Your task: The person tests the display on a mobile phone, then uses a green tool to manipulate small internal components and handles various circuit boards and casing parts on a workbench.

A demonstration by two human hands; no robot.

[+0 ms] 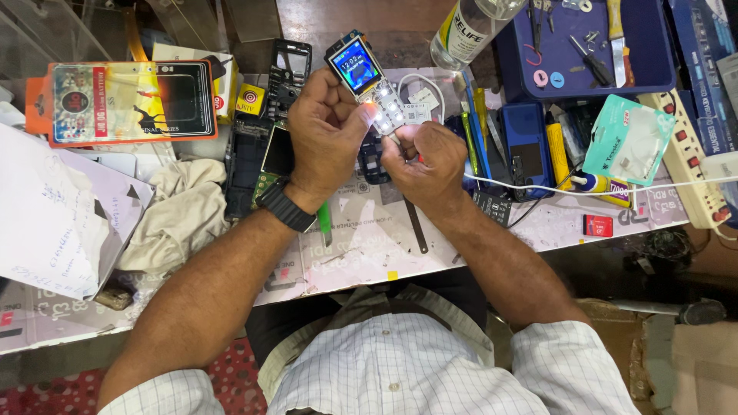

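Head view looks straight down on both hands, raised together over the middle of the counter (400, 253). Left hand (327, 131) is closed around a small bar phone (367, 81), its thumb and fingers pinching the sides so the lit screen and glowing keypad face up toward the eyes; the phone tilts with its top toward 11 o'clock. Right hand (423, 157) closes narrowly on the phone's lower end from 5 o'clock, fingertips curled in at the bottom edge, steadying that end; what exactly the fingertips press I cannot tell. A black watch (286, 205) sits on the left wrist.

Just under the hands lies an opened phone frame (374, 157), and at 9 o'clock of the left hand a bare circuit board with screen (275, 154) and an empty black housing (289, 69), laid flat within reach. A green-handled tool (325, 219) pokes out below the left wrist. At 3 o'clock a white cable (584, 190) runs toward a power strip (688, 165), past a blue phone (526, 146). At 1 o'clock a blue tray (653, 73) keeps screwdrivers (588, 61) together. At 9 o'clock, farther off, sit a rag (181, 204) and an orange battery pack (123, 100).
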